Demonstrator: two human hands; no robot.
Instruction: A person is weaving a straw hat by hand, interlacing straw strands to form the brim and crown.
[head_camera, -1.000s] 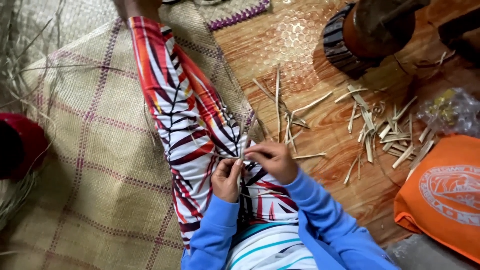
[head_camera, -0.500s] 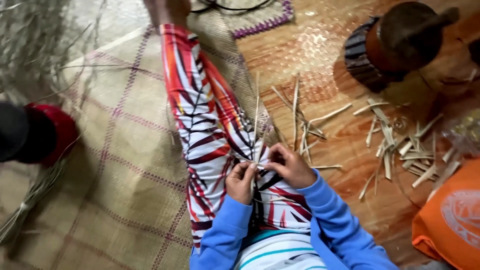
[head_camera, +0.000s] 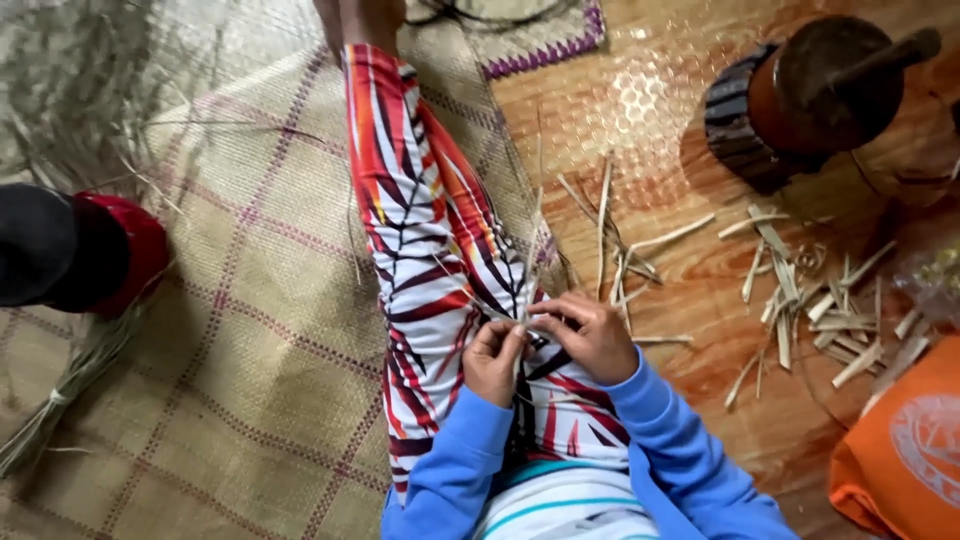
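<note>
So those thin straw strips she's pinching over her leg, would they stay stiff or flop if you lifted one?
The straw strips stand upright from both hands, left hand and right hand, so they probably keep some stiffness. They look thin and dry, so likely very light and easily bent or snapped.

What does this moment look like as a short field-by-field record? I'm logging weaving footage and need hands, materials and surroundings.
left hand: pinches thin straw strands over the lap
right hand: fingertips on the same strands, touching the left hand
leg: stretched out in red, white and black patterned trousers
floor cover: checked woven mat
scraps: cut straw pieces scattered on the wooden floor
nearby: dark wooden mortar with pestle, orange bag, straw bundle
</note>
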